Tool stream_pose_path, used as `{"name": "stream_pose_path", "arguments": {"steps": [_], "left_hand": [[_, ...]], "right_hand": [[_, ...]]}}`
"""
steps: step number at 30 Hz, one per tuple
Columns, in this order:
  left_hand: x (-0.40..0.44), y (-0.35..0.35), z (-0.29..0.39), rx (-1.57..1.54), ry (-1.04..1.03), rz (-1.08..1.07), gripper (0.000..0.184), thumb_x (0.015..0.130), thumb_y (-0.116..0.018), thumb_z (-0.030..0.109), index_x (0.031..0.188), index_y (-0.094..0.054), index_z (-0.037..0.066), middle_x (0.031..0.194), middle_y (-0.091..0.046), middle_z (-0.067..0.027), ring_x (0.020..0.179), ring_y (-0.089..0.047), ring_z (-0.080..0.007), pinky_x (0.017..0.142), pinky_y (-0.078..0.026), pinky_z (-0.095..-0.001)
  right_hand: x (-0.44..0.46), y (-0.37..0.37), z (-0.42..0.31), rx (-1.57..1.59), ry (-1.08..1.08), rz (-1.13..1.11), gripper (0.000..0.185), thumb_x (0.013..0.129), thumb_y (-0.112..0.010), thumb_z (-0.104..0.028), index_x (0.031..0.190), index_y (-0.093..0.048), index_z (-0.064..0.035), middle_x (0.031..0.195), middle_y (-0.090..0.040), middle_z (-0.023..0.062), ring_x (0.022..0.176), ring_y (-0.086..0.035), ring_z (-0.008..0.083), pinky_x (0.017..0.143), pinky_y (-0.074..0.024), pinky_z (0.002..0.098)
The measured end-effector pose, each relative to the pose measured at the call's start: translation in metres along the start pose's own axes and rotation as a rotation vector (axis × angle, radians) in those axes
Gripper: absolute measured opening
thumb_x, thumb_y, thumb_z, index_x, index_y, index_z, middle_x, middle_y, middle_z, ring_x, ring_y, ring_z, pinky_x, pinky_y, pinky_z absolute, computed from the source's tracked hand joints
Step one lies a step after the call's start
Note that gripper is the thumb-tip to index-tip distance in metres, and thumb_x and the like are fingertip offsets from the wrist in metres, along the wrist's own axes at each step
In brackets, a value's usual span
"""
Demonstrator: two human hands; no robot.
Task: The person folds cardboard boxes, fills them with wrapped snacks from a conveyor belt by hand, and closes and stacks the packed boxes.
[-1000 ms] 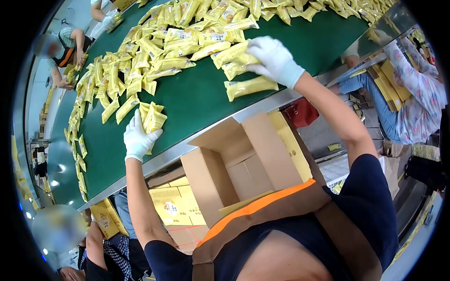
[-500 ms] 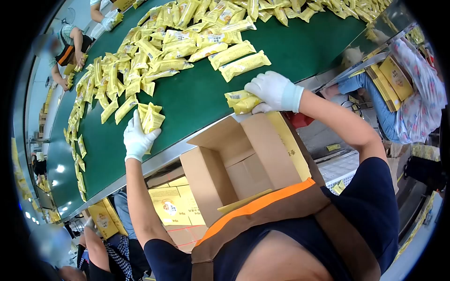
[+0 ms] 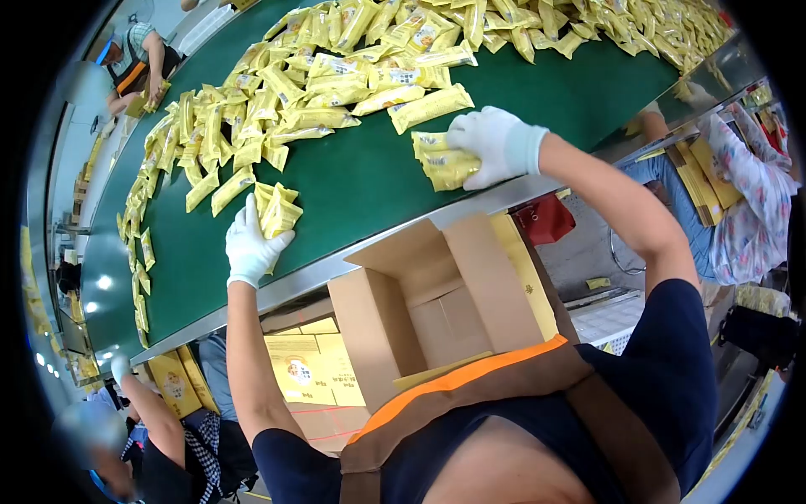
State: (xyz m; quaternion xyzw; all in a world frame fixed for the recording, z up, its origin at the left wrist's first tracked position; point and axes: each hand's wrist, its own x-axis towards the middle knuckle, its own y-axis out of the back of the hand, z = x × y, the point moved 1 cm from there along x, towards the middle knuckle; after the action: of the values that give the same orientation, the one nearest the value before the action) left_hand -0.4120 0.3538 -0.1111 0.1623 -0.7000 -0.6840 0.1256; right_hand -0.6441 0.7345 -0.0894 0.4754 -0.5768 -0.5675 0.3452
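An open carton (image 3: 445,311) sat at lower center, below the green desk (image 3: 353,189); at center, the gloved left hand's (image 3: 254,245) fingers and the right hand's (image 3: 497,149) fingers pinched bunches of yellow packets (image 3: 275,210), with more packets heaped across the upper frame.

Bare green surface (image 3: 361,181) between the hands (image 3: 254,245), packet pile (image 3: 336,84) beyond, open-topped carton (image 3: 453,323) nearside, flaps (image 3: 363,323) outspread

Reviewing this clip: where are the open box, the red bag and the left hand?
Open box (image 3: 494,286): head view, on its raised right-side flap.
Red bag (image 3: 546,220): head view, middle of its visible side.
Left hand (image 3: 251,252): head view, back of the white glove.
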Motion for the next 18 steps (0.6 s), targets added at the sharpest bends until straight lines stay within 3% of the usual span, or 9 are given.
{"name": "stream_pose_path", "arguments": {"steps": [2, 5, 8, 10, 12, 16, 18], "left_hand": [[0.001, -0.004, -0.003, 0.012, -0.031, 0.042, 0.111, 0.063, -0.074, 0.061, 0.15, -0.031, 0.007, 0.128, -0.054, -0.0208, 0.11, -0.058, -0.0386, 0.096, -0.047, -0.0441], [-0.002, 0.006, 0.005, 0.011, 0.027, -0.026, 0.11, 0.063, -0.074, 0.062, 0.15, -0.033, 0.008, 0.125, -0.055, -0.0198, 0.109, -0.057, -0.0378, 0.095, -0.047, -0.0436], [-0.004, 0.003, 0.004, 0.063, 0.0, -0.001, 0.11, 0.062, -0.075, 0.063, 0.149, -0.036, 0.008, 0.124, -0.055, -0.0197, 0.111, -0.056, -0.0379, 0.096, -0.047, -0.0433], [-0.006, 0.004, 0.007, -0.005, 0.036, -0.001, 0.111, 0.061, -0.075, 0.064, 0.149, -0.037, 0.008, 0.125, -0.054, -0.02, 0.114, -0.054, -0.0382, 0.098, -0.046, -0.0427], [-0.005, 0.004, 0.007, 0.0, 0.043, -0.014, 0.111, 0.061, -0.075, 0.064, 0.149, -0.037, 0.008, 0.126, -0.054, -0.0198, 0.114, -0.054, -0.0381, 0.098, -0.047, -0.0426], [-0.006, 0.01, 0.006, -0.045, 0.051, -0.028, 0.109, 0.061, -0.075, 0.065, 0.148, -0.039, 0.009, 0.126, -0.054, -0.0198, 0.116, -0.054, -0.0376, 0.098, -0.047, -0.0421], [-0.008, 0.001, 0.002, -0.031, 0.021, 0.052, 0.108, 0.061, -0.076, 0.064, 0.148, -0.04, 0.01, 0.126, -0.054, -0.019, 0.116, -0.054, -0.0366, 0.099, -0.045, -0.0417]], "right_hand": [[-0.012, 0.009, -0.012, -0.047, 0.014, 0.174, 0.061, 0.064, -0.076, -0.043, 0.113, -0.061, -0.0084, 0.1, -0.062, 0.0125, 0.094, -0.061, 0.0285, 0.08, -0.048, 0.0401], [-0.013, -0.003, -0.006, 0.003, -0.084, 0.136, 0.065, 0.063, -0.078, -0.042, 0.115, -0.06, -0.0077, 0.104, -0.063, 0.0143, 0.1, -0.062, 0.0312, 0.085, -0.049, 0.0415], [-0.004, 0.005, 0.007, 0.242, -0.245, -0.082, 0.073, 0.062, -0.08, -0.043, 0.12, -0.058, -0.0064, 0.111, -0.063, 0.0181, 0.107, -0.061, 0.0341, 0.092, -0.0487, 0.0418], [0.018, 0.014, 0.022, 0.229, -0.225, -0.28, 0.082, 0.061, -0.082, -0.046, 0.126, -0.055, -0.0051, 0.117, -0.062, 0.022, 0.109, -0.06, 0.036, 0.096, -0.0483, 0.0401], [0.041, 0.028, 0.036, 0.261, -0.084, -0.091, 0.083, 0.06, -0.082, -0.049, 0.126, -0.056, -0.0048, 0.116, -0.062, 0.0218, 0.109, -0.061, 0.0353, 0.096, -0.048, 0.0394], [0.085, 0.012, 0.077, 0.378, -0.151, -0.131, 0.085, 0.063, -0.08, -0.051, 0.131, -0.053, -0.0079, 0.121, -0.062, 0.0208, 0.112, -0.06, 0.0332, 0.095, -0.0475, 0.0379], [0.081, 0.023, 0.064, 0.401, -0.207, -0.245, 0.083, 0.063, -0.08, -0.051, 0.128, -0.054, -0.007, 0.123, -0.061, 0.0217, 0.114, -0.06, 0.0312, 0.095, -0.0468, 0.0375]]}}
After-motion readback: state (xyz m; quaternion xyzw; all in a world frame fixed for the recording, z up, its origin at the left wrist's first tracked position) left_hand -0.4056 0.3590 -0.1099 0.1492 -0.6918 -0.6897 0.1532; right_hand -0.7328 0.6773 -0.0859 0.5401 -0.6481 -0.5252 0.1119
